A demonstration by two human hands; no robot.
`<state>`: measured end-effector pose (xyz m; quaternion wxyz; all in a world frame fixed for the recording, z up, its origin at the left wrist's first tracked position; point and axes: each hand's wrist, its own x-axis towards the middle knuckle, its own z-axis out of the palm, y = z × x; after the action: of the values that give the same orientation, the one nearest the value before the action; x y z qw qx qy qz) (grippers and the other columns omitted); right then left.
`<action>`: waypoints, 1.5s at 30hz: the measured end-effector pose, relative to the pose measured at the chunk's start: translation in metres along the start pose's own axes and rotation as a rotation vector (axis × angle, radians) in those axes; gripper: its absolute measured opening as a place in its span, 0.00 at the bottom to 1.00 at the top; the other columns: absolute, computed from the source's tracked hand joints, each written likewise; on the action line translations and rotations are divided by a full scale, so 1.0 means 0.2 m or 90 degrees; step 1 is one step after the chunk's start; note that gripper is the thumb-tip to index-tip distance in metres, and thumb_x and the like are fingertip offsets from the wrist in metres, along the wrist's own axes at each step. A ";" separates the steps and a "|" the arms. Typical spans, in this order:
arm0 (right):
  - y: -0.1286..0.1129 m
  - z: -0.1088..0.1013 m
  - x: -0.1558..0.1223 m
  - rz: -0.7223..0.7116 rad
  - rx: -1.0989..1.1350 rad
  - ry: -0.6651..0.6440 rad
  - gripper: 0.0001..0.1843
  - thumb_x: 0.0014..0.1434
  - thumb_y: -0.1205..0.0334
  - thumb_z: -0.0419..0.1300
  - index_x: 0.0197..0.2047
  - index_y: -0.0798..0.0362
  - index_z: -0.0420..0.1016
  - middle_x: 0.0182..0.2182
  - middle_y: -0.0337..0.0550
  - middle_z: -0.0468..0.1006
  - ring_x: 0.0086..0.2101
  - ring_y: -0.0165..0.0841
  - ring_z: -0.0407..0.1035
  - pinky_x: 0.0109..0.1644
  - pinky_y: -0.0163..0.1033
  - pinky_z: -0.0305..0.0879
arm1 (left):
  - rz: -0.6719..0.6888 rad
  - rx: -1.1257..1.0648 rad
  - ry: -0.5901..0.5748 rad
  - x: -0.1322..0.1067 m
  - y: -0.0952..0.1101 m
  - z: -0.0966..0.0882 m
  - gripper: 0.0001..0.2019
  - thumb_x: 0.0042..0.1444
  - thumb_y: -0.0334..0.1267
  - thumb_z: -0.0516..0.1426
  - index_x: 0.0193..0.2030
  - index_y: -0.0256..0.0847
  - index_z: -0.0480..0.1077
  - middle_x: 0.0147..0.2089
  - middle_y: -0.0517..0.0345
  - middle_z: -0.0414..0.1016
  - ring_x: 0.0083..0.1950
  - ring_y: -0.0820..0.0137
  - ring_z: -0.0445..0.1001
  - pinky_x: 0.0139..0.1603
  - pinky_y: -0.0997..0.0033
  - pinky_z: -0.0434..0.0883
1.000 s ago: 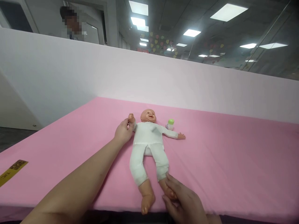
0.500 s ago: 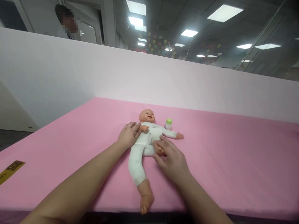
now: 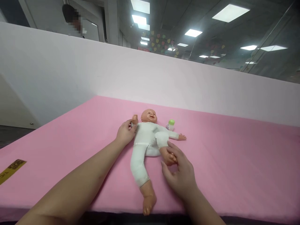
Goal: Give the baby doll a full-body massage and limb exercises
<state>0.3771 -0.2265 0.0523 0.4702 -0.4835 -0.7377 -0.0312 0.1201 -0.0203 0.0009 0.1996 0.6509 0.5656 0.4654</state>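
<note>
A baby doll (image 3: 146,136) with a white cloth body lies on its back on a pink-covered table (image 3: 225,168), head at the far side. My left hand (image 3: 125,132) is closed around the doll's arm on the left of the picture, just below its raised plastic hand. My right hand (image 3: 181,172) grips the bent leg on the right of the picture by its bare foot, fingers curled over it. The other leg lies stretched toward the table's front edge. Beside the doll's outstretched arm stands a small bottle (image 3: 171,125) with a green cap.
A white partition (image 3: 164,81) rises behind the table. Past it, a person (image 3: 72,20) is partly visible at the upper left. A yellow label (image 3: 11,172) lies flat on the cover at the left edge.
My left hand has moved the doll's arm outward, from across the chest to beside the head. My right hand has drawn the bent leg down and to the right.
</note>
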 end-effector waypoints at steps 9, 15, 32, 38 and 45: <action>-0.08 -0.05 -0.34 -0.034 -0.045 -0.090 0.22 0.61 0.71 0.55 0.58 0.50 0.71 0.61 0.55 0.77 0.57 0.44 0.77 0.52 0.42 0.82 | -0.312 -0.326 0.093 0.13 -0.18 -0.10 0.13 0.59 0.46 0.61 0.43 0.40 0.72 0.44 0.44 0.82 0.43 0.57 0.83 0.44 0.59 0.78; -0.04 -0.02 -0.41 -0.022 -0.048 -0.214 0.26 0.59 0.73 0.53 0.59 0.51 0.73 0.62 0.54 0.76 0.57 0.41 0.77 0.54 0.42 0.81 | -0.326 -0.383 0.100 0.13 -0.15 -0.10 0.12 0.56 0.43 0.63 0.43 0.40 0.72 0.46 0.45 0.82 0.44 0.58 0.83 0.45 0.59 0.80; 0.00 0.02 0.11 -0.003 -0.059 -0.117 0.18 0.65 0.65 0.59 0.58 0.48 0.73 0.66 0.52 0.72 0.64 0.46 0.70 0.57 0.50 0.79 | 0.331 0.320 -0.075 -0.06 0.20 0.01 0.15 0.66 0.41 0.57 0.57 0.52 0.78 0.58 0.49 0.80 0.64 0.49 0.70 0.68 0.46 0.62; 0.08 0.19 0.18 0.030 -0.029 -0.127 0.20 0.63 0.68 0.59 0.58 0.49 0.74 0.67 0.53 0.71 0.65 0.47 0.68 0.55 0.50 0.79 | 0.331 0.361 -0.074 -0.10 0.21 0.03 0.20 0.67 0.37 0.54 0.62 0.60 0.75 0.59 0.50 0.79 0.71 0.46 0.62 0.75 0.38 0.49; 0.02 0.11 0.11 -0.018 -0.011 -0.051 0.20 0.64 0.66 0.59 0.59 0.49 0.73 0.65 0.53 0.73 0.64 0.45 0.70 0.58 0.49 0.78 | 0.221 0.253 -0.032 -0.06 0.16 0.00 0.16 0.69 0.47 0.54 0.58 0.52 0.76 0.53 0.50 0.82 0.56 0.51 0.76 0.62 0.48 0.65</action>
<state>0.3625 -0.1984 0.0540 0.4357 -0.4777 -0.7624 -0.0247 0.1384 -0.0408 0.0227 -0.0010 0.7758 0.5205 0.3566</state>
